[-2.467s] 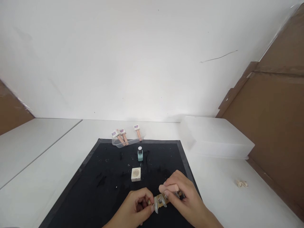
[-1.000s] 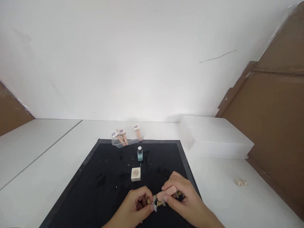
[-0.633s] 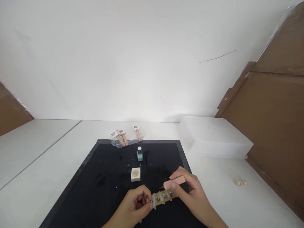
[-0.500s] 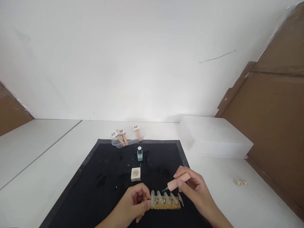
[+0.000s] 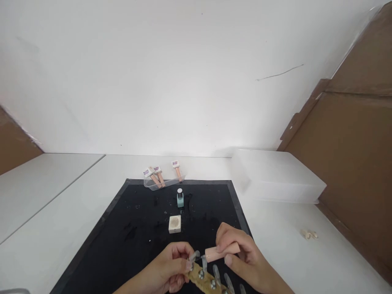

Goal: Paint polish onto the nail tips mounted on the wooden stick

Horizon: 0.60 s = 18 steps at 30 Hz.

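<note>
Left hand (image 5: 171, 267) clamped on one end of a yellowish metal-studded strip (image 5: 207, 283) at six o'clock, right hand (image 5: 243, 258) gripping a pale pink cylindrical brush (image 5: 214, 254), its dark end apparently against a clear nail-shaped tip (image 5: 204, 264), white square block (image 5: 174, 224) towards eleven o'clock, black mat (image 5: 137, 228) beneath

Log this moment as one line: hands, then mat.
left hand: gripping tan strip | right hand: holding pink-handled brush near clear pieces | black mat: teal bottle, white block

Left hand (image 5: 172, 266) holds a tan strip (image 5: 207, 281), right hand (image 5: 245, 257) a pink-handled brush (image 5: 212, 254).
</note>
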### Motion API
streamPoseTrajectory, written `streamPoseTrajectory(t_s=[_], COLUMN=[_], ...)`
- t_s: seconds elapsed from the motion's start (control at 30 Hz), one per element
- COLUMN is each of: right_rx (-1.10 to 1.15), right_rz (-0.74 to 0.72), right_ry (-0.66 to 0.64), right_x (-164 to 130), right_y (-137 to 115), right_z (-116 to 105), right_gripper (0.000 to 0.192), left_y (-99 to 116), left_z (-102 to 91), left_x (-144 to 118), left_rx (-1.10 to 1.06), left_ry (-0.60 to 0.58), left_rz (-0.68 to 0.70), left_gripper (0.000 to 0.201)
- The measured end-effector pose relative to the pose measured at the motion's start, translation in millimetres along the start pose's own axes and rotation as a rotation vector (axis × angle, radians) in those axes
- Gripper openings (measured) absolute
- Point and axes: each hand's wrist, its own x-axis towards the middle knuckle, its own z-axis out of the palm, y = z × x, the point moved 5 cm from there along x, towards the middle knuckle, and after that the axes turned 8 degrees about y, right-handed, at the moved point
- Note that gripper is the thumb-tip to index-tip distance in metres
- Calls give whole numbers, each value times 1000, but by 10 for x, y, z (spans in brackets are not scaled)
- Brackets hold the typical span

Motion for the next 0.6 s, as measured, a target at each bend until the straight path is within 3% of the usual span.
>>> streamPoseTrajectory(t_s=[0.4, 0.6], right_rx=[-220, -357], right_rz=[-85, -182], right_ry=[-131, -98], right_x=[23, 67], right_y=[-100, -147], right_z=[106, 117], right_gripper=[11, 19], left_y=[-31, -77], left_z=[3, -36], left_x=[7, 37], left_rx=[24, 6], left_ry=[17, 8], left_rz=[-48, -64], left_gripper=[27, 22])
